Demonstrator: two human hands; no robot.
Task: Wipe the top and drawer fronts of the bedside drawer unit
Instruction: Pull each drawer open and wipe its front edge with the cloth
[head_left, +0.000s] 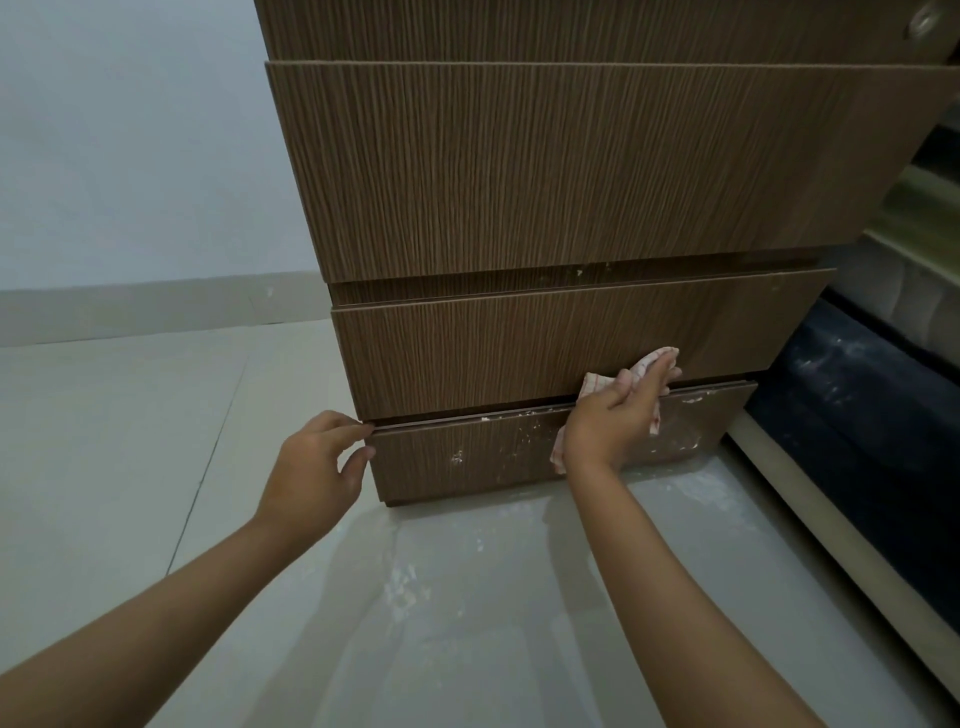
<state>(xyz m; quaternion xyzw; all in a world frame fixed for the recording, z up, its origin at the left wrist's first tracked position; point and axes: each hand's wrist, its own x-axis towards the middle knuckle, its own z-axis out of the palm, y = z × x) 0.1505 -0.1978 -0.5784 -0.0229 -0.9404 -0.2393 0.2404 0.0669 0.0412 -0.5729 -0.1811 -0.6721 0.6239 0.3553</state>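
The brown wood-grain drawer unit (519, 182) fills the upper middle of the head view, seen from low down. Its bottom drawer front (467, 457) carries white dusty smears and specks. My right hand (618, 415) presses a white cloth with thin red stripes (649, 364) against the right part of the unit, across the gap between the middle drawer front (493, 353) and the bottom one. My left hand (317, 467) touches the top left corner of the bottom drawer front with its fingertips, fingers apart. The unit's top is out of view.
Pale floor tiles (130, 467) spread to the left and in front, with white dust and a wet-looking sheen just below the unit. A white wall with a skirting board stands at the left. A dark, dust-marked bed base (857, 395) stands close on the right.
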